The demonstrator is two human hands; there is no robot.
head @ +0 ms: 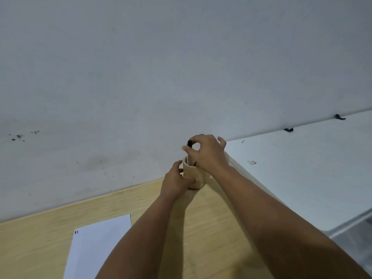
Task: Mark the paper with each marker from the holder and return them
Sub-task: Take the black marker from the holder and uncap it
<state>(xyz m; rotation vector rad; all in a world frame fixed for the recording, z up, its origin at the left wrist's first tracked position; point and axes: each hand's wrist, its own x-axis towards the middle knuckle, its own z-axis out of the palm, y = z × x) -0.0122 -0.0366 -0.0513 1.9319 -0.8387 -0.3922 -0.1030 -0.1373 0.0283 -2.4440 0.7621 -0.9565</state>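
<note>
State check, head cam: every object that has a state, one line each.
left hand: wrapped around the holder's side, steadying it
right hand: pinching the marker's top end
marker: upright, lower part inside the holder, black cap end up
holder: upright on the table, at the wall
paper: flat on the table, small coloured mark near its top left corner

Paper [96, 250] running off the bottom edge at 7 o'clock, tiny mark near its top corner too small to read, marker [189, 152] lower part sitting hidden inside the holder [191, 172], holder partly covered by both hands, forearms leaving the bottom edge
</note>
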